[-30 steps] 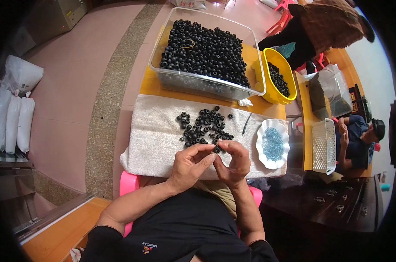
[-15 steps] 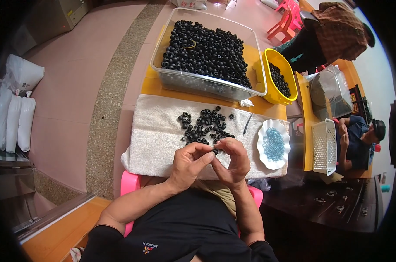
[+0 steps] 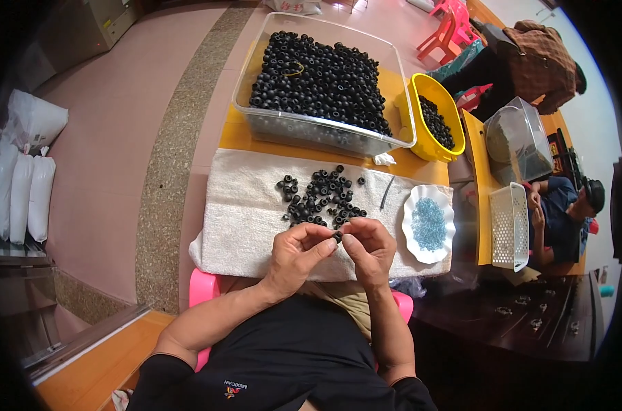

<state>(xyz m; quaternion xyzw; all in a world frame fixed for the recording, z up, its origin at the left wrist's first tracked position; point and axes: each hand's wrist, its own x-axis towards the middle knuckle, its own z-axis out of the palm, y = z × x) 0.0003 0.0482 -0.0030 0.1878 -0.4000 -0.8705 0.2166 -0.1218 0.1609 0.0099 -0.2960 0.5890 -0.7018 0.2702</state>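
Over the near part of the cloth, my left hand (image 3: 296, 259) pinches a small black hollow round piece (image 3: 337, 237) between thumb and forefinger. My right hand (image 3: 371, 252) meets it from the other side, thumb and forefinger closed at the same piece. Whether anything smaller is in the right fingertips cannot be made out. Just beyond my fingers lies a loose pile of similar black pieces (image 3: 322, 192) on a white towel (image 3: 239, 198). To the right, a white scalloped dish (image 3: 411, 248) holds many tiny clear-blue pieces (image 3: 429, 222).
Behind the towel stand a large clear bin (image 3: 311, 130) full of black pieces and a yellow tub (image 3: 426, 140) with more. A thin dark strip (image 3: 387, 193) lies beside the dish. Two other people are at the right, near a white perforated basket (image 3: 508, 233).
My right thumb has come up against the black piece, and the right fingers have shifted slightly. My left hand keeps its pinch. The person at the far right back has leaned further over.
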